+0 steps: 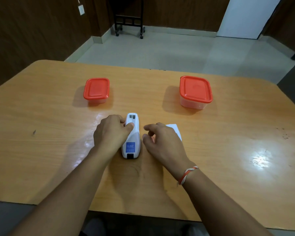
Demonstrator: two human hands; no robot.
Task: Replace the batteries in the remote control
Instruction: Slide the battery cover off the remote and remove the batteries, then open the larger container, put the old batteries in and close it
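A white remote control (132,142) lies back side up in the middle of the wooden table (41,116). It has a blue label near its close end, and its open battery bay at the far end shows dark contacts. My left hand (111,133) grips the remote from the left, with the thumb pressed on its back. My right hand (160,142) hovers just right of the remote, fingers curled and apart, holding nothing. A white battery cover (174,130) lies on the table behind my right hand, partly hidden by it.
Two clear plastic boxes with orange lids stand farther back: a smaller box (96,90) at the left and a larger box (195,91) at the right. A black wheeled stand (129,23) is on the floor beyond the table.
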